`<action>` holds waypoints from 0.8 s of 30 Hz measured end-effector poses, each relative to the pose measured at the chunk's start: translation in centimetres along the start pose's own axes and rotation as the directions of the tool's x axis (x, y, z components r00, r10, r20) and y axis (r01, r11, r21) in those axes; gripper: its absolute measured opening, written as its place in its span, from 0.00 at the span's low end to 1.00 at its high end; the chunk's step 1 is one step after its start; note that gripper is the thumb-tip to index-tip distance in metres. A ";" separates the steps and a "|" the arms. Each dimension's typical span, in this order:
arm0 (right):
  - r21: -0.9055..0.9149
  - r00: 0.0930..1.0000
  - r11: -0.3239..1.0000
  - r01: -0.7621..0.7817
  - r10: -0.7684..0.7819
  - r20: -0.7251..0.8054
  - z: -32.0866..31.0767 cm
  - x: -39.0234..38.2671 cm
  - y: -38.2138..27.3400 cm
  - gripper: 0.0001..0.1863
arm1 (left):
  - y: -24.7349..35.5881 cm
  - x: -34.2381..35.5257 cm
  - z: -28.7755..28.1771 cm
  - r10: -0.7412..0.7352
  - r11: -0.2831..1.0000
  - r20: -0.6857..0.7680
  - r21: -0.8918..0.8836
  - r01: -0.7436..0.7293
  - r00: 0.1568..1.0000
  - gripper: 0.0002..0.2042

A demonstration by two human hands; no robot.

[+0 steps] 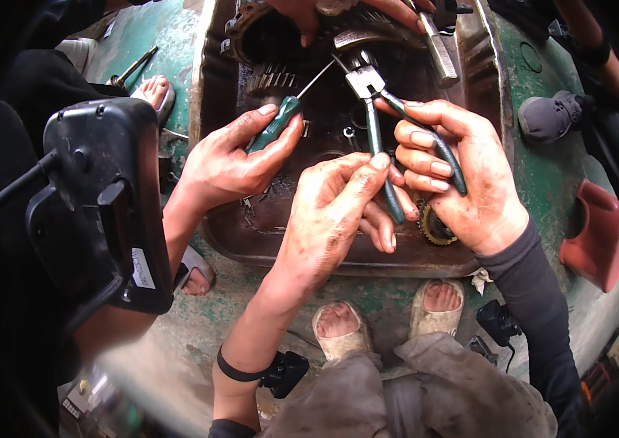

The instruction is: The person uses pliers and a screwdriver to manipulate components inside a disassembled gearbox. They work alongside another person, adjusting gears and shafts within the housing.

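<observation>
My right hand [473,164] is wrapped round the right handle of green-handled pliers [365,82]. The jaws point away from me, over a large metal pan. My left hand [327,208] is closed, its thumb and fingertips at the pliers' left handle; whether anything small sits in that pinch I cannot make out. From the left, a co-worker's hand [233,157] holds a green-handled screwdriver [276,123], its thin shaft reaching close to the jaws. At the top, another person's hands [302,14] are over metal parts; a metal bar [437,52] slants down there.
The brown pan's rim [368,264] runs in front of me. Inside are a toothed gear [271,80], a brass-coloured gear ring [435,225] and small loose parts. A black device [101,204] on the left person blocks part of the view. A red plastic object [600,237] stands at right.
</observation>
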State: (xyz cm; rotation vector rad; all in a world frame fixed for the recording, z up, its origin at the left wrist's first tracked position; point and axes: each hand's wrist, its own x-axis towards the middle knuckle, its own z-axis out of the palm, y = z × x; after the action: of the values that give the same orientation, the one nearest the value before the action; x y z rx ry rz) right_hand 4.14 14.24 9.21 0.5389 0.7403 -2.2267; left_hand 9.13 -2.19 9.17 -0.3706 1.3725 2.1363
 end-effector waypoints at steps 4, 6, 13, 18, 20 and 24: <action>0.033 0.998 0.998 0.047 -0.045 -0.051 0.2 -0.7 0.5 0.11 | 0.4 -0.1 -0.2 0.003 1.000 0.012 0.025 -0.003 1.000 0.15; 0.024 0.997 0.998 0.066 -0.065 -0.052 0.2 -0.8 0.5 0.12 | 0.5 -0.2 -0.3 -0.001 1.000 -0.010 0.018 0.002 1.000 0.15; -0.114 0.992 0.988 0.103 -0.110 -0.064 0.5 -0.6 0.6 0.14 | 0.3 -0.5 -1.3 0.006 0.997 -0.046 -0.076 -0.009 0.999 0.14; -0.213 0.984 0.967 0.137 -0.157 -0.078 1.4 -0.5 1.1 0.15 | -0.1 -0.5 -1.7 -0.018 0.995 -0.039 -0.102 0.013 0.999 0.14; -0.207 0.977 0.968 0.142 -0.170 -0.126 1.6 -0.5 1.3 0.15 | -0.3 -0.5 -1.6 0.006 0.993 -0.051 -0.119 -0.012 0.999 0.15; -0.259 0.972 0.951 0.167 -0.204 -0.121 1.7 -0.6 1.6 0.15 | -0.5 -0.6 -1.3 0.035 0.995 -0.067 -0.094 -0.042 0.997 0.15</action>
State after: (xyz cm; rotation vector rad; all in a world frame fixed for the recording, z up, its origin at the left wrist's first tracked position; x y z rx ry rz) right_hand 5.45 12.53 10.32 0.5297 1.1715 -2.2366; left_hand 9.83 -3.36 8.54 -0.4590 1.3262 2.2451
